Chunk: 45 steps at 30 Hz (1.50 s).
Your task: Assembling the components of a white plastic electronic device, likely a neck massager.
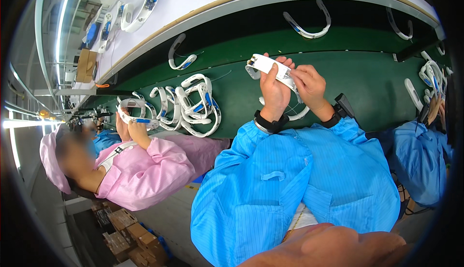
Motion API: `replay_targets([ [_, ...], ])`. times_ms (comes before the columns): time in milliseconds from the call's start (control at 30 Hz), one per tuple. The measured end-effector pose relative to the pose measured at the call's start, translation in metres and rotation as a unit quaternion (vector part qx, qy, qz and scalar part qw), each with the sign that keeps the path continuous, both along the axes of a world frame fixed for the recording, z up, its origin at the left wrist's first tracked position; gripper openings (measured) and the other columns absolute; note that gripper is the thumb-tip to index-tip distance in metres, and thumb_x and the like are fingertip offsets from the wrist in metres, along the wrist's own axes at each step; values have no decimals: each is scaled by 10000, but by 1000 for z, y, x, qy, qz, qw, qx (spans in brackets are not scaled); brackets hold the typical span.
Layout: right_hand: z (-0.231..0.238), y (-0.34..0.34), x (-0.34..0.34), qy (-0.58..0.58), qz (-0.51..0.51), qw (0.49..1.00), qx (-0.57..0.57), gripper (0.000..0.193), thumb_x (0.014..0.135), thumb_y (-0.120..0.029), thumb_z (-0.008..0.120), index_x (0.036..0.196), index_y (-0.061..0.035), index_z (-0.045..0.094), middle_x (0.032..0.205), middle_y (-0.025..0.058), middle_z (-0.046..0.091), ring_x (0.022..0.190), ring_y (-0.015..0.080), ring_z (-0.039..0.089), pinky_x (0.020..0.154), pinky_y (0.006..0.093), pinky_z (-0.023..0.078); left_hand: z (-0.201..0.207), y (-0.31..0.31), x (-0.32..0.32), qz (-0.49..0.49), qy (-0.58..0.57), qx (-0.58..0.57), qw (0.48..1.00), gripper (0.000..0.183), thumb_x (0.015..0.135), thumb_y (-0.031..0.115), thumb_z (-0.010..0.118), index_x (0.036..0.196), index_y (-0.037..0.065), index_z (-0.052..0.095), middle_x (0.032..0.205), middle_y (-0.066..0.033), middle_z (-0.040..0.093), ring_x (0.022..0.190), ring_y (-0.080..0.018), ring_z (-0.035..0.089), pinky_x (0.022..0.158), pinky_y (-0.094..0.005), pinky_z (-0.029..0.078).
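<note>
Above the green conveyor belt, my left hand point(274, 92) is closed around a white U-shaped neckband device point(265, 64), thumb on its smooth outer face. At the upper left end of the device a small opening shows dark and brass-coloured parts. My right hand point(310, 84) has its fingertips bunched together against the device, beside a small grey printed patch point(287, 73). What those fingertips pinch, if anything, is hidden. Behind my wrists lies another white curved band point(300, 114), partly covered.
Left of me, several white U-shaped bands point(200, 103) are heaped on the green belt point(241, 93). A co-worker in pink point(145, 170) handles another band there. More bands lie farther back, below a white shelf point(217, 1). A co-worker in blue point(418, 160) sits at the right.
</note>
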State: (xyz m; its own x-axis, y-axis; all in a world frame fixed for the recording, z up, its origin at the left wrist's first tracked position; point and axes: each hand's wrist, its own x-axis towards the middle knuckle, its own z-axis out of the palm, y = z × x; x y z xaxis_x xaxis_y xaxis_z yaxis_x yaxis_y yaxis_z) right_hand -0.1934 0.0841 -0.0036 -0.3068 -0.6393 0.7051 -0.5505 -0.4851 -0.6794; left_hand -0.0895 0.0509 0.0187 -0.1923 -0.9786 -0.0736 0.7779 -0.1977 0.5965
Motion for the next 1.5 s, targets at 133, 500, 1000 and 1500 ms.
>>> replay_targets([
  [133, -1, 4, -5, 57, 5, 998, 6, 200, 671, 41, 719, 851, -33, 675, 835, 102, 628, 645, 203, 620, 524, 278, 483, -1, -2, 2, -9, 14, 34, 999, 447, 926, 134, 513, 1319, 91, 306, 1126, -163, 509, 1055, -308, 520, 972, -470, 422],
  [500, 4, -12, -9, 108, 28, 993, -45, 191, 660, 7, 664, 841, -51, 684, 812, 65, 632, 610, 194, 614, 488, 290, 478, -7, -10, 7, -14, 31, 50, 998, 463, 944, 124, 479, 1358, 96, 273, 1117, -169, 523, 1059, -299, 525, 974, -462, 414],
  [1000, 2, 1, -14, 72, 58, 995, -27, 249, 655, 69, 668, 893, -6, 669, 867, 111, 618, 671, 232, 609, 547, 299, 492, -1, -6, 7, -28, 0, 4, 1000, 414, 946, 120, 468, 1328, 99, 308, 1090, -161, 542, 1058, -301, 539, 1002, -485, 404],
  [1500, 3, -9, -8, 80, 49, 995, -40, 262, 669, 71, 655, 918, -12, 650, 878, 117, 617, 736, 263, 592, 595, 342, 483, -5, -5, 5, -54, 22, 12, 998, 441, 942, 114, 473, 1345, 92, 294, 1109, -150, 540, 1052, -290, 540, 991, -459, 415],
])
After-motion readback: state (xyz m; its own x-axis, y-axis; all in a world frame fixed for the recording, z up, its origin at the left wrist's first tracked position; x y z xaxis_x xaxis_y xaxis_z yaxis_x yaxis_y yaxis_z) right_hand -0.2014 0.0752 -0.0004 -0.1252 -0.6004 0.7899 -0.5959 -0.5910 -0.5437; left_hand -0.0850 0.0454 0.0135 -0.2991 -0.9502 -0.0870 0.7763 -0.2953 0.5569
